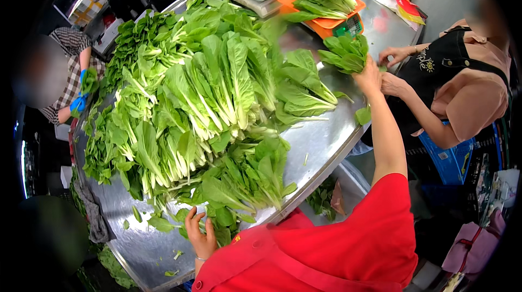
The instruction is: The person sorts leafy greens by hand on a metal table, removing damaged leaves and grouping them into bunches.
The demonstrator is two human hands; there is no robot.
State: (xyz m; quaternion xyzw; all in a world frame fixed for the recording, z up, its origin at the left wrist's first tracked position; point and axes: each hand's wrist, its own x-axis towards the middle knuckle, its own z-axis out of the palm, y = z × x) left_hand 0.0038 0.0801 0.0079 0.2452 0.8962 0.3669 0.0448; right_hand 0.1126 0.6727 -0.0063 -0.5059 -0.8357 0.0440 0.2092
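Observation:
My right hand [369, 74] reaches far out to the right and grips a small bunch of leafy greens [346, 53] by its stem end. A co-worker's hand [394, 85] is right against mine there, and whether it also touches the stems is hidden. Near the table's front edge, my left hand [200, 233] has its fingers apart beside loose green leaves [163, 223]. Just beyond it lies a bundle of leafy greens [244, 178]. A large heap of long-leaved greens with pale stems [212, 88] covers much of the metal table [134, 247].
An orange scale [322, 27] bearing greens stands at the back, beside a flat metal scale [261, 4]. One co-worker in a black apron [428, 64] stands right; others work left and behind. A lined bin [350, 182] sits below the edge. A grey cloth [94, 214] hangs left.

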